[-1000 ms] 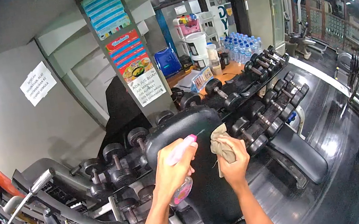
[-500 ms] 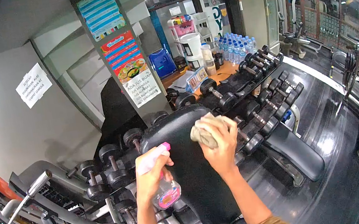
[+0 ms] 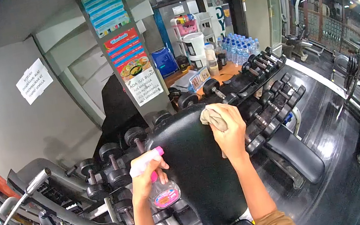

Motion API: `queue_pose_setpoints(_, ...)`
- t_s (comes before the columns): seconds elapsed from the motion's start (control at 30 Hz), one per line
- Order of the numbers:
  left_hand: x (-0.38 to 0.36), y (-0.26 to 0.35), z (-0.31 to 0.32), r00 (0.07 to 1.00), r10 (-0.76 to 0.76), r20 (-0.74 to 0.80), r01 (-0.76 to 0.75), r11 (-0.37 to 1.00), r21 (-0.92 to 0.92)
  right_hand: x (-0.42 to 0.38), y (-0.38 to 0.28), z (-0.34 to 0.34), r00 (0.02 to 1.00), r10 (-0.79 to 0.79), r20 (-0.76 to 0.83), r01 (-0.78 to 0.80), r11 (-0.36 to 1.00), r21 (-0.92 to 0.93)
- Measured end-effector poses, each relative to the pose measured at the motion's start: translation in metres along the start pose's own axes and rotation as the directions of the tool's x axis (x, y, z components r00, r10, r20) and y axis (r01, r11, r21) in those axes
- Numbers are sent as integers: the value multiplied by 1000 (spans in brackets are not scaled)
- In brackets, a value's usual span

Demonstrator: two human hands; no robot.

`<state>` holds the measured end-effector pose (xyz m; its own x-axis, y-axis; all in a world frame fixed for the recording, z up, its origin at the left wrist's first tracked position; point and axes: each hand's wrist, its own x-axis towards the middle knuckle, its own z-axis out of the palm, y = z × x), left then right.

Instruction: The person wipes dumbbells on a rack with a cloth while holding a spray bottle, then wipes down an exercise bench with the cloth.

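A clear spray bottle (image 3: pixel 165 195) with a pink label and pink nozzle is gripped by my left hand (image 3: pixel 146 173), just left of a black padded bench (image 3: pixel 198 170). My right hand (image 3: pixel 230 132) is closed round a crumpled beige cloth (image 3: pixel 213 119), which lies against the upper right edge of the pad. The bench's backrest stands tilted in front of me, its surface dark and slightly shiny. Part of the cloth is hidden under my right fingers.
Racks of dumbbells (image 3: pixel 114 163) run behind and beside the bench. A wooden desk (image 3: pixel 225 73) holds water bottles (image 3: pixel 240 46) and tubs. A second padded bench (image 3: pixel 297 153) is on the right. Metal machine arms (image 3: pixel 73 223) stand at the left, near a pillar with posters (image 3: pixel 126 55).
My right hand has moved slightly right and up with the cloth, to the pad's upper right edge. My left hand and the bottle have shifted slightly left.
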<state>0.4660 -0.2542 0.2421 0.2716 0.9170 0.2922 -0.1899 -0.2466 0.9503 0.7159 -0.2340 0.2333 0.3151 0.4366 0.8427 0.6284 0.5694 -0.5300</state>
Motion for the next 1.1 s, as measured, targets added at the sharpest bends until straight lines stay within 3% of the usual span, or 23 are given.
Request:
queue_pose_setpoints(0.13,1,-5,-2,999,33,14,-33,999,30,-20,-9,-4,994,-106,30,107,993,-52)
queue_pose_setpoints(0.33,2,-5,-4,998,43,37,-45,997,56,-60,-5,-16,987,-72,141,74,997,-11)
queue_pose_setpoints(0.43,2,-8,-5,999,37,24,-37,999,23,-45,1,-13,999,-46,25,47,998,-42)
queue_pose_setpoints(0.6,2,-8,-4,999,37,26,-37,999,-1,-3,-10,3,996,-78,-36,73,988,-133)
queue_pose_setpoints(0.93,1,-8,-5,999,31,42,-29,999,-37,-55,-26,-3,970,-99,223,100,995,8)
queue_pose_setpoints(1.0,1,-7,-6,998,28,52,-27,999,-34,-57,-21,-8,970,-103,218,107,994,-3)
queue_pose_setpoints(1.1,0,-12,-8,998,30,62,-26,998,-64,-39,-12,-9,997,-63,53,68,993,-93)
